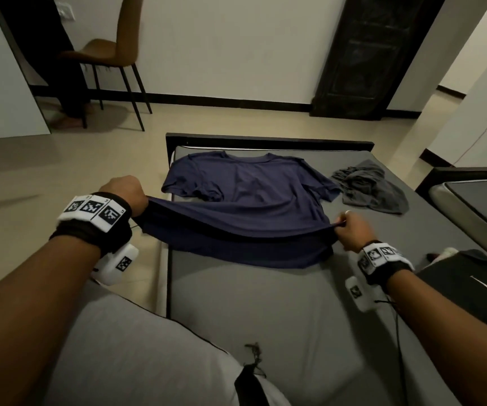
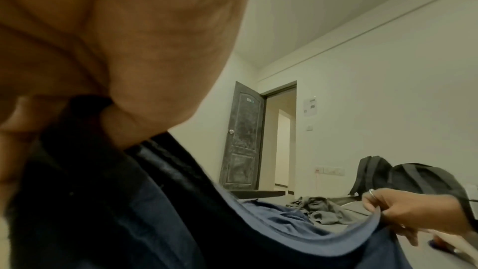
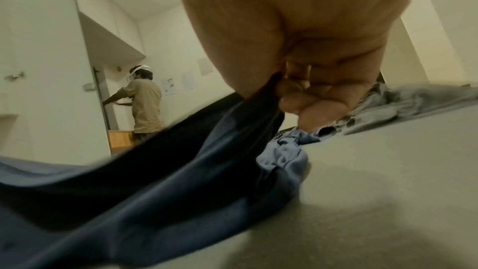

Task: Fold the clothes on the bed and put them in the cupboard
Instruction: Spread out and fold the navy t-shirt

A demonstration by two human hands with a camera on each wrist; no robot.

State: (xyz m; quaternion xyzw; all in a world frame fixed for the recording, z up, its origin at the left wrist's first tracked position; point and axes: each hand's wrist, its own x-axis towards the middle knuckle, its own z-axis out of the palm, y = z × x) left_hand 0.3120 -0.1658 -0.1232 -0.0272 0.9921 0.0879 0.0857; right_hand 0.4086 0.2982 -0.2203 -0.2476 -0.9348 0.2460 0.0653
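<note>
Both my hands, left hand (image 1: 126, 193) and right hand (image 1: 352, 231), pinched the navy T-shirt (image 1: 248, 186) hem; collar lay straight ahead across the bed (image 1: 265, 303).

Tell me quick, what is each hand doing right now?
Left hand: closed, gripping the bottom left corner of the blue shirt.
Right hand: closed, pinching the bottom right corner of the same shirt.
</note>
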